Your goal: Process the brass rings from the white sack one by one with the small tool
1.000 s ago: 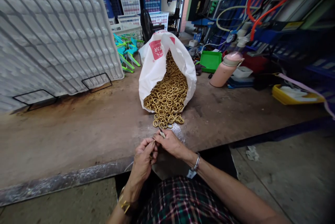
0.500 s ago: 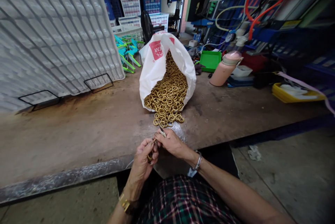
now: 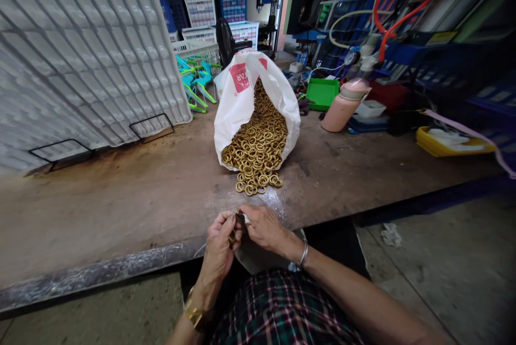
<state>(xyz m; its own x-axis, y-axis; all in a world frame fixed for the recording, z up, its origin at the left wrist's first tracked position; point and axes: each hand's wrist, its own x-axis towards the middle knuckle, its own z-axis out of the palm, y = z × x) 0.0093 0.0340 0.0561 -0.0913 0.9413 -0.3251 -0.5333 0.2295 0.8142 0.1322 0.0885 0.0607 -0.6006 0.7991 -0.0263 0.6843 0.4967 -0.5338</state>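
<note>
Gold-coloured metal rings point(image 3: 231, 236) sit in my left hand point(image 3: 220, 240), whose fingers are closed round them. Its thumb and forefinger pinch another ring, partly hidden, up against the tool. My right hand point(image 3: 268, 231) is closed on a small knife-like tool point(image 3: 244, 218) with a dark tip and a pale body; the fingers cover most of it. Both hands meet at the table's front edge. Just beyond them, a heap of the same rings point(image 3: 258, 146) spills out of a white plastic bag point(image 3: 231, 119) lying on its side.
Stacked white moulded trays point(image 3: 92, 55) stand on the left of the brown table point(image 3: 161, 189). Turquoise and green plastic parts point(image 3: 199, 84) lie behind the bag. To the right are a green tray point(image 3: 322, 93), a pink bottle point(image 3: 344, 108) and a yellow tray point(image 3: 451, 143).
The tool in my right hand has turned from pointing up and away to pointing left, its dark tip now at my left fingertips. My left hand keeps its rings and has barely moved.
</note>
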